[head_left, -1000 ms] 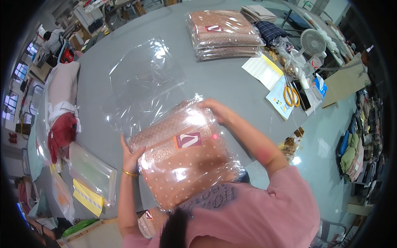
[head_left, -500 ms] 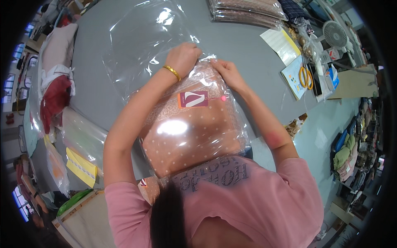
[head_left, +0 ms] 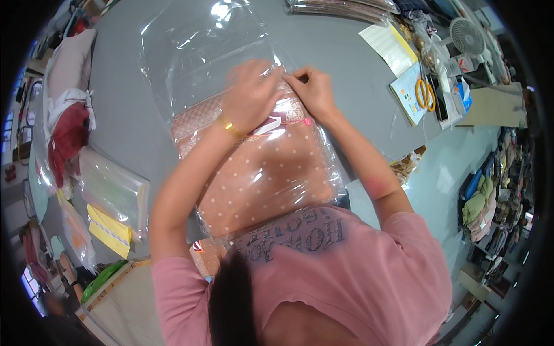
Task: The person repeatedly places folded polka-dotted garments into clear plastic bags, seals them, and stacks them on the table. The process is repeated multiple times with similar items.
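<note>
A folded peach garment [head_left: 259, 190] with white dots and a lace edge lies in front of me inside a clear plastic bag [head_left: 216, 63]. The bag's upper part spreads flat past the garment on the grey table. My right hand [head_left: 311, 92] is closed, thumb and forefinger pinching the bag's film at the garment's far right corner. Over the garment's far edge, my left hand [head_left: 251, 95] is smeared by motion, and its fingers cannot be made out. A purple and white tag [head_left: 268, 124] on the garment is partly covered by the left hand.
At the far edge lies a stack of bagged garments [head_left: 343, 7]. Yellow-handled scissors [head_left: 425, 95] rest on a booklet [head_left: 405, 92] at the right, near a small fan [head_left: 466, 37]. Clear bags [head_left: 112, 184], a yellow card [head_left: 108, 230] and dark red cloth [head_left: 68, 138] lie left.
My left hand has come slightly nearer and now blurs with movement. More of the lace edge shows to its left. My right hand stays at the corner, its fingers more curled.
</note>
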`<state>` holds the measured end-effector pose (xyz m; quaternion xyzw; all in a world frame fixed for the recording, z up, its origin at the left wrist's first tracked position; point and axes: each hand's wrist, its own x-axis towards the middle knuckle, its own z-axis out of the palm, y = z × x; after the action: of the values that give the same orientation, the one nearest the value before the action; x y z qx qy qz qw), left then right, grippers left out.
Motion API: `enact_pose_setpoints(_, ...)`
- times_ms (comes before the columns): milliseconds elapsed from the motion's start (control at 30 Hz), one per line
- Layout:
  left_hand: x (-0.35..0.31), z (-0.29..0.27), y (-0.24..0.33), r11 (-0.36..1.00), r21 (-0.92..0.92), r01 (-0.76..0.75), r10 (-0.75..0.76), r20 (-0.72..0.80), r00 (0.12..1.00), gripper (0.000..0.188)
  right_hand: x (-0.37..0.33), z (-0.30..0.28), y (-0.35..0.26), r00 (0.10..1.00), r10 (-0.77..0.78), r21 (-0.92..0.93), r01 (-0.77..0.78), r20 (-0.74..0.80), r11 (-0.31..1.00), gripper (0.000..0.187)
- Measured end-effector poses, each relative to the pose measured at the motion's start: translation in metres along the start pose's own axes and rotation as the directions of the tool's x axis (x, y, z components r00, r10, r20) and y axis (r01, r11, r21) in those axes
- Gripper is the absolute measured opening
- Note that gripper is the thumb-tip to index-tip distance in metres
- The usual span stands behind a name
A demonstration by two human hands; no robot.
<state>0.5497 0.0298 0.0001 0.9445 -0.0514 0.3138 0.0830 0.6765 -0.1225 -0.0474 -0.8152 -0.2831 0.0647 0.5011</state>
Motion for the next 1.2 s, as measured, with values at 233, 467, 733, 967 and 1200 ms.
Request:
enact_pose_setpoints(233,-0.156,-0.09,-0.074,-0.018,-0.591,0.806,-0.928,0.31,0.207,0.04,0.022,-0.017,0.008,0.959,0.169,0.068,-0.189,0.229,0.98,0.028)
enact_pose_setpoints(467,-0.187,-0.095,-0.068,-0.559,-0.723,0.405,-0.661,0.684,0.309,0.034,0.03,-0.052,0.026,0.751,0.231,0.346,-0.524,0.619,0.778,0.028)
enact_pose_setpoints(733,-0.203,-0.096,-0.04,-0.522,-0.778,0.349,-0.693,0.626,0.357,0.037,0.012,-0.063,0.042,0.821,0.199,0.265,-0.386,0.535,0.884,0.024)
enact_pose_setpoints(967,-0.203,-0.1,-0.031,-0.492,-0.773,0.4,-0.657,0.632,0.411,0.035,0.002,-0.075,0.038,0.752,0.144,0.223,-0.365,0.644,0.904,0.023)
enact_pose_setpoints(1200,-0.239,-0.091,0.018,-0.23,-0.762,0.606,-0.843,0.467,0.267,0.032,-0.044,-0.104,0.017,0.693,0.286,0.022,-0.399,0.662,0.917,0.022)
